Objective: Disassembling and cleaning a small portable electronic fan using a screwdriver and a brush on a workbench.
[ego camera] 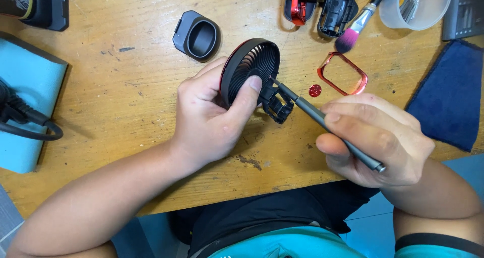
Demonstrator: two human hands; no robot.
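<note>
My left hand point(214, 117) grips a small round black fan head point(249, 66) with a ribbed grille, a red rim and a black hinge bracket point(277, 104) at its lower right; my thumb presses on the grille. My right hand point(375, 139) holds a slim grey precision screwdriver point(315, 113) like a pen. Its tip meets the fan head just above the bracket. Both hands hover over the wooden table point(126, 112).
A black oval housing part point(197, 36) lies behind the fan. A red rounded frame point(344, 72) and a small red disc point(314, 90) lie to the right. A pink-tipped brush point(355, 28), a plastic cup point(418, 8), black and red parts point(322, 3), a dark blue cloth point(448, 94) and a light blue pad point(25, 102) surround them.
</note>
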